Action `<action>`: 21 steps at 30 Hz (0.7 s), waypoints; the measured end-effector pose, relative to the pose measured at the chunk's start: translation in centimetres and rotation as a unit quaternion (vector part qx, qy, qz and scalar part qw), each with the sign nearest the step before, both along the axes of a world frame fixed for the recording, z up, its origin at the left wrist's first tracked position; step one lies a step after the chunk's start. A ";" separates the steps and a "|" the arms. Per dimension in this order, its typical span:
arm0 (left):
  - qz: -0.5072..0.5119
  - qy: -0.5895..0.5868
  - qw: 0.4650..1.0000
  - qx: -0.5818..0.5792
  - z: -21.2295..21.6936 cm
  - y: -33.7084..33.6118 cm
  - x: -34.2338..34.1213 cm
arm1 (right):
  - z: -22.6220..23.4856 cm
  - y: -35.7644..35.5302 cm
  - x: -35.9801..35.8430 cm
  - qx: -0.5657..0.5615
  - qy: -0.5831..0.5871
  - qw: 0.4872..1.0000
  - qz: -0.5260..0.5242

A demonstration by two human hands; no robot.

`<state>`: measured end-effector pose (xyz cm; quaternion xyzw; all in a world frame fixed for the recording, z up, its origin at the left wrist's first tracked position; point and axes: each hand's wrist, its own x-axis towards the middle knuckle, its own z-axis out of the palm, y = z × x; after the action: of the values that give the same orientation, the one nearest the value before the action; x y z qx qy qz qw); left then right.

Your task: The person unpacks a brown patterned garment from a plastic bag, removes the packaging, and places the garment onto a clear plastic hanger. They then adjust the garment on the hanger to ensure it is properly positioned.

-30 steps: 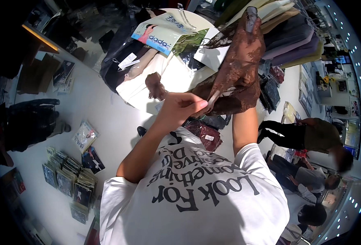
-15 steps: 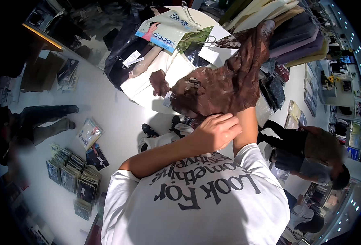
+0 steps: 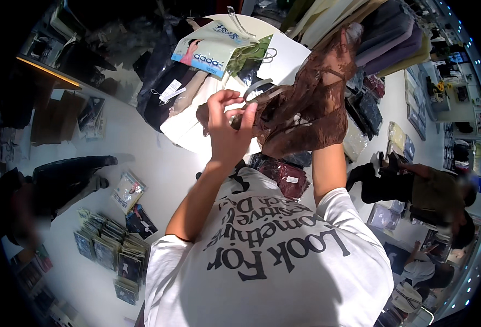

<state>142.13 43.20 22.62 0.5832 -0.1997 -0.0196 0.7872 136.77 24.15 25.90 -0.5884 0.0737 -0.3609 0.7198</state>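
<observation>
A sheer dark-brown garment [image 3: 306, 120] is drawn over my right forearm and bunches across the near part of the round white table. Inside its far end is my right hand [image 3: 352, 34], raised and veiled by the fabric, so its fingers do not show clearly. My left hand [image 3: 230, 122] is lifted at the garment's left side, with fingers bent and thumb apart. Close to its fingertips stands a grey curved strip [image 3: 259, 88], whose kind I cannot make out. Part of the brown cloth lies behind the left hand.
On the white table [image 3: 183, 136] lie a printed bag [image 3: 210, 52], dark clothing with a white tag [image 3: 171, 91] and a white card. Folded fabrics [image 3: 387, 38] hang at the far right. Packaged garments [image 3: 107, 245] stand on the floor at left. People stand on both sides.
My left hand has left the garment's near edge and moved up and left, its fingers parting. The brown cloth has shifted and spread around my right arm. The grey curved strip has come into view.
</observation>
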 end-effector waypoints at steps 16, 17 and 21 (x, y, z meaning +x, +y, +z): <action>-0.174 -0.114 0.976 0.062 4.0 -2.9 7.0 | -1.6 -3.3 0.9 0.167 -0.024 0.985 0.036; -0.161 -0.079 0.982 0.059 4.4 -3.2 7.0 | -1.8 -4.0 0.9 0.188 -0.018 0.981 0.040; -0.149 -0.055 0.987 -0.010 4.9 -4.1 8.8 | -3.1 -3.0 -0.5 0.169 -0.027 0.985 0.011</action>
<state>150.95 39.14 27.57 0.5389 -0.3278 -0.1023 0.7692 136.30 21.14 22.79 -0.4489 0.1076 -0.3507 0.8148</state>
